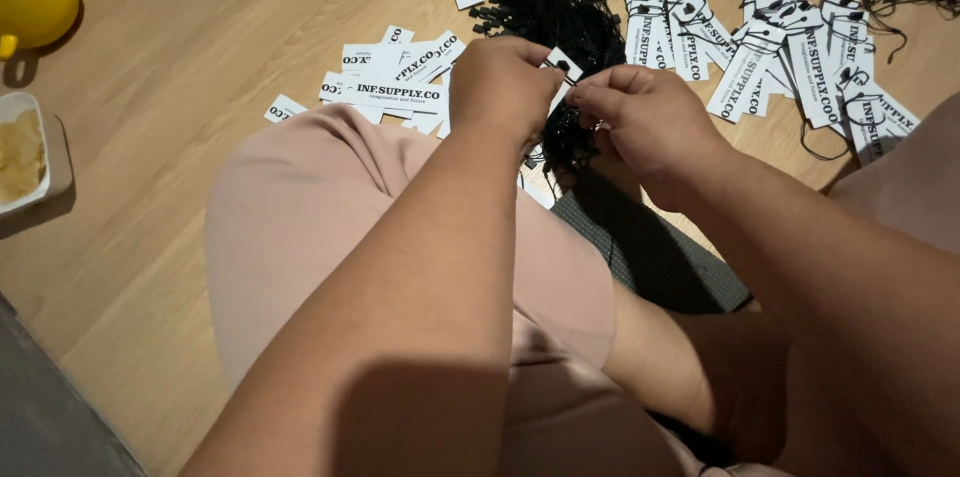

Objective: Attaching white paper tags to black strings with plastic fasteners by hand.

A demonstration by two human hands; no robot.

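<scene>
Both hands met over the lap: left hand (503,87) pinched a white tag (562,68) steady, right hand (645,117) pinched a black cord (572,115) at its hole.

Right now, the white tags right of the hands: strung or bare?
Strung. The white tags carry black cords through their top ends, unlike the bare tags beside the left hand.

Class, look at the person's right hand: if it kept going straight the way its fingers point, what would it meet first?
The right hand points left, toward the left hand. First in line is the small white tag pinched between both hands, then the left fingers, though depth is hard to judge.
</scene>
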